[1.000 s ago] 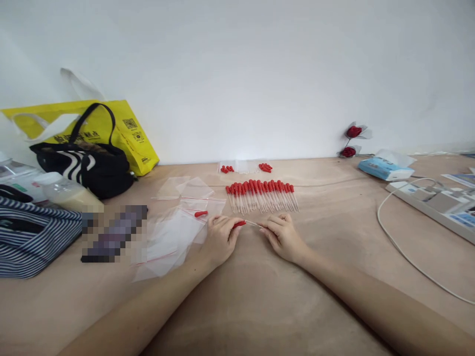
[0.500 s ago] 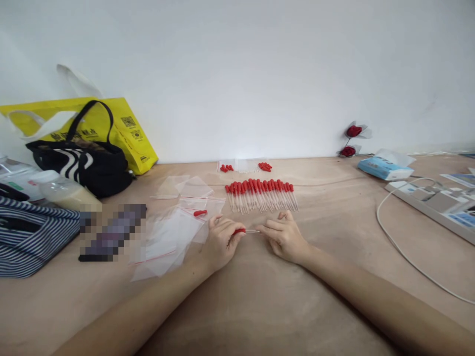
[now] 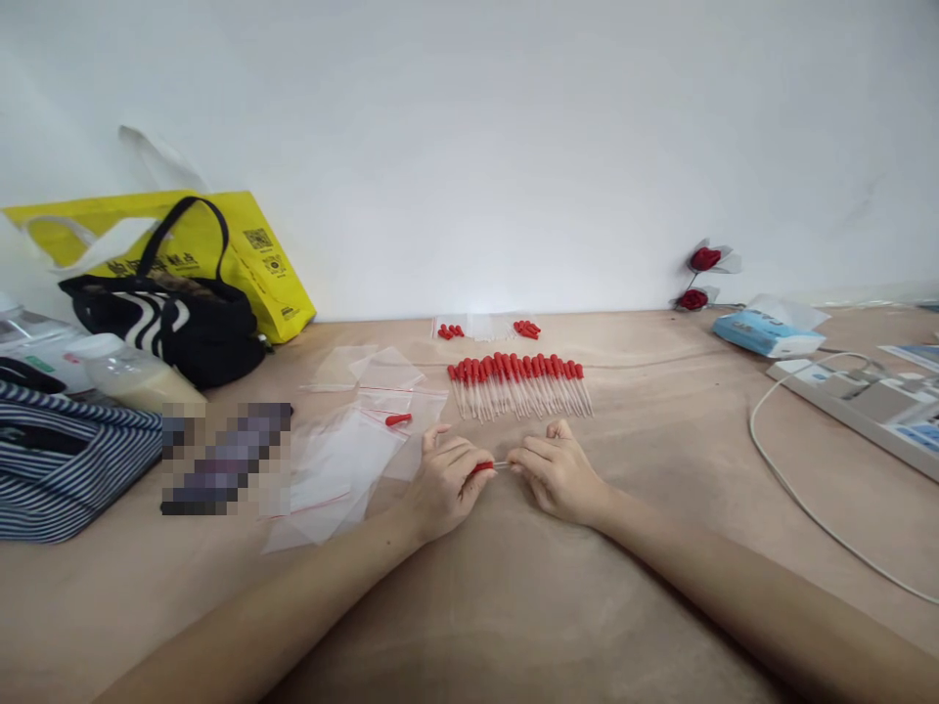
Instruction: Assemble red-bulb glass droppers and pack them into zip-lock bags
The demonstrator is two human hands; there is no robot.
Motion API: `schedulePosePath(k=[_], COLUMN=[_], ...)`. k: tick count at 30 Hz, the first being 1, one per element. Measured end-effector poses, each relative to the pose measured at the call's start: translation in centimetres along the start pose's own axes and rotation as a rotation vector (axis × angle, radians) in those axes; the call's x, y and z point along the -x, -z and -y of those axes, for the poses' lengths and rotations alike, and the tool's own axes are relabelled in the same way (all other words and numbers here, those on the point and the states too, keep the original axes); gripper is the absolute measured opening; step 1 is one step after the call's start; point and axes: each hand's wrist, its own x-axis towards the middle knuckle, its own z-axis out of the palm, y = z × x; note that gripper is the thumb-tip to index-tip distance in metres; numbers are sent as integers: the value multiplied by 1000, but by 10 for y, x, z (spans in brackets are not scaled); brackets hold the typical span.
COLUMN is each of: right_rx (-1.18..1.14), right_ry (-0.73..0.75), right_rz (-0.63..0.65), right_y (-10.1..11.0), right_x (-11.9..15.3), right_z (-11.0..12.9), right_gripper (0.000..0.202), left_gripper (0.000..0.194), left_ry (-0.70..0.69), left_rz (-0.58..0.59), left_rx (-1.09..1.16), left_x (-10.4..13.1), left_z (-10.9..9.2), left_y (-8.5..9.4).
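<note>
Between finger and thumb, my left hand (image 3: 449,484) pinches a red rubber bulb (image 3: 482,467). A thin clear tube (image 3: 502,465) runs from the bulb to my right hand (image 3: 561,476), whose fingers are closed on it. Just beyond my hands lies a row of red-topped clear droppers (image 3: 520,383), side by side. One loose red bulb (image 3: 398,419) rests on clear plastic bags (image 3: 344,469) left of my left hand. Farther back, more red bulbs (image 3: 526,330) lie on a clear bag near the wall.
At the left are a yellow bag (image 3: 275,259), a black bag (image 3: 198,337), a striped pouch (image 3: 80,460), a bottle (image 3: 139,372) and a blurred dark object (image 3: 227,460). Right are red flowers (image 3: 705,259), a tissue pack (image 3: 767,330), a power strip (image 3: 851,396) and its cable (image 3: 778,477).
My hands have come slightly closer together, with less of the tube showing between them. The whole view has shifted a little.
</note>
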Motion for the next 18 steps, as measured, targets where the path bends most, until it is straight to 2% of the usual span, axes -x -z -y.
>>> schedulePosePath(k=[3, 5, 8, 10, 12, 14, 15, 18], right_rx=[-22, -53, -103, -110, -100, -91, -89, -89], right_ry=[-34, -84, -145, -126, -93, -95, -110, -155], right_rz=[15, -2, -14, 16, 48, 61, 60, 48], right_y=[-1, -2, -2, -2, 0, 2, 2, 4], right_x=[-1, -2, -3, -3, -1, 1, 2, 4], right_z=[0, 0, 3, 5, 6, 5, 3, 0], right_gripper=[25, 25, 26, 28, 30, 30, 29, 23], left_gripper=[13, 9, 12, 15, 16, 20, 24, 36], left_ry=[48, 153, 482, 722, 905, 1030, 1081, 1119], left_rz=[10, -24, -125, -185, -208, -200, -197, -172], left_rx=[74, 227, 600, 871, 1044, 1045, 966, 863], left_x=[-3, -6, -11, -15, -22, -33, -40, -64], left_z=[1, 1, 0, 2, 9, 22, 31, 60], left_y=[0, -1, -4, -3, 3, 12, 16, 24])
